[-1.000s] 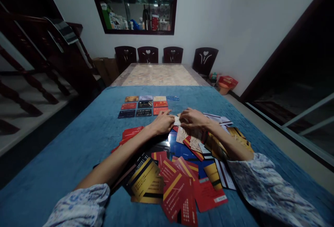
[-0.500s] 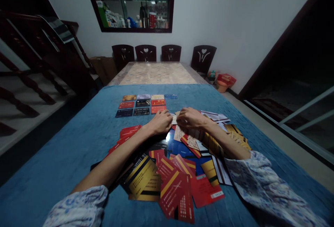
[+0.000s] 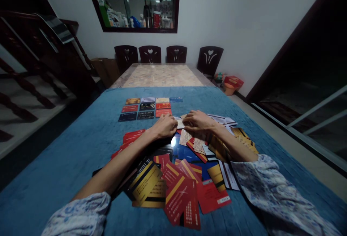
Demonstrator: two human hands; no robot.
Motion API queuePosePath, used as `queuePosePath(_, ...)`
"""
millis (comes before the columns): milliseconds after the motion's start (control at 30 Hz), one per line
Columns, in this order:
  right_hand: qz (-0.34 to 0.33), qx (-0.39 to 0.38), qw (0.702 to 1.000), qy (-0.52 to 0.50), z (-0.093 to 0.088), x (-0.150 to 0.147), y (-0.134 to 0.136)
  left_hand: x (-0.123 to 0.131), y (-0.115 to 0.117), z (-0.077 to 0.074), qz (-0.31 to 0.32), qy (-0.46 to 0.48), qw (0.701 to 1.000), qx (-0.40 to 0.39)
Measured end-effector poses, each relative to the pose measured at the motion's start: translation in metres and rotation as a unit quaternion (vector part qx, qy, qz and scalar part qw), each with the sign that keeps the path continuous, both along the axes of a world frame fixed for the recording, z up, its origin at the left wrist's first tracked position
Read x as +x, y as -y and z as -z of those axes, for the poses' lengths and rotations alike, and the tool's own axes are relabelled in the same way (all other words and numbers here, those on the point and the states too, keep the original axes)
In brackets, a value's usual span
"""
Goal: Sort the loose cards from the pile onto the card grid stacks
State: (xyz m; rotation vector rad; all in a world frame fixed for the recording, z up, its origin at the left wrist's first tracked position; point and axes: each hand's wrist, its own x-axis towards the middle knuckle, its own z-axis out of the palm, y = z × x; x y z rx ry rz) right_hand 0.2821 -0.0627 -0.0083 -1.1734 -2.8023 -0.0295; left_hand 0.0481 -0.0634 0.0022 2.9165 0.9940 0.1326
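Observation:
A pale card [image 3: 180,123] shows between my two hands, above the far edge of a loose heap of cards. My left hand [image 3: 166,126] has its fingers curled on the card's left end. On the right end, my right hand [image 3: 197,121] is closed, its fingertips pinched together. Below my hands lie overlapping red cards [image 3: 180,201], gold cards [image 3: 148,183] and blue cards [image 3: 187,154]. Just beyond my left hand, rows of cards lie face up, among them a black card [image 3: 147,106] and a red card [image 3: 163,113].
A blue cloth [image 3: 81,138] covers the near part of the table, with bare stone tabletop [image 3: 162,75] beyond. Several dark chairs [image 3: 176,54] stand at the far end. A staircase railing [image 3: 24,80] is on the left, and an orange bin [image 3: 230,89] sits on the floor at right.
The whole view has shifted slightly. My hands keep the same hold on the pale card, and the card heap and rows look unchanged.

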Motion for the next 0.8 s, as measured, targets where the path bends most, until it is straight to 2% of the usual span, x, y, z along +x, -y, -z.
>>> queuePosePath(167,-0.029,0.01,0.999,-0.012,-0.005,0.001,0.0,-0.002,-0.001,-0.004,-0.007,0.008,1.0,-0.01)
queuePosePath(300,-0.022,0.013,0.999,-0.019,-0.008,0.001,0.002,-0.003,-0.005,-0.003,-0.015,0.024,0.999,-0.024)
queuePosePath(500,-0.028,0.033,0.999,-0.021,-0.011,0.003,0.003,-0.005,-0.01,-0.002,0.001,0.055,0.999,0.002)
queuePosePath(633,0.006,0.04,0.999,-0.034,-0.01,0.005,0.002,-0.006,-0.014,-0.003,-0.003,0.088,0.996,0.022)
queuePosePath(800,0.057,0.036,0.995,-0.075,-0.008,0.003,0.004,-0.008,-0.018,0.0,-0.026,0.141,0.99,0.007)
